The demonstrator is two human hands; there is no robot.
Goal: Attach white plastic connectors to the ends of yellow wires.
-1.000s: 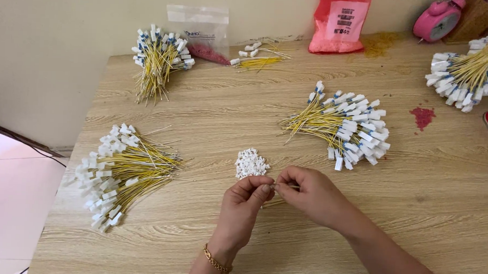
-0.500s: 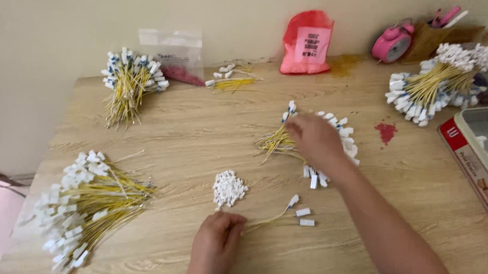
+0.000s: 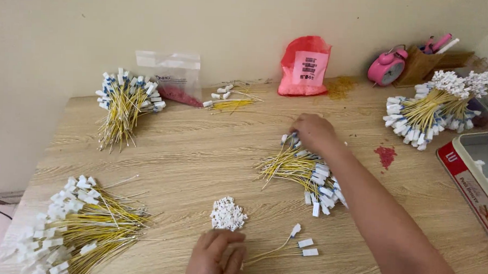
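Across the wooden table (image 3: 189, 151), whose left and far edges show, bare wood lies open between the heaps. Largest is the near-left wire bundle (image 3: 73, 223) by the left edge. At centre the right hand (image 3: 312, 131) rests curled on the middle bundle (image 3: 302, 171); what its fingers pinch, I cannot tell. Near the front edge the left hand (image 3: 215, 255) pins a few loose wires (image 3: 283, 249), just below a small pile of white connectors (image 3: 228, 213).

wire bundle (image 3: 302, 171): yellow, white tags; bag (image 3: 304, 66): red; clock (image 3: 387, 66): pink; tabletop stain (image 3: 385, 156): possibly red
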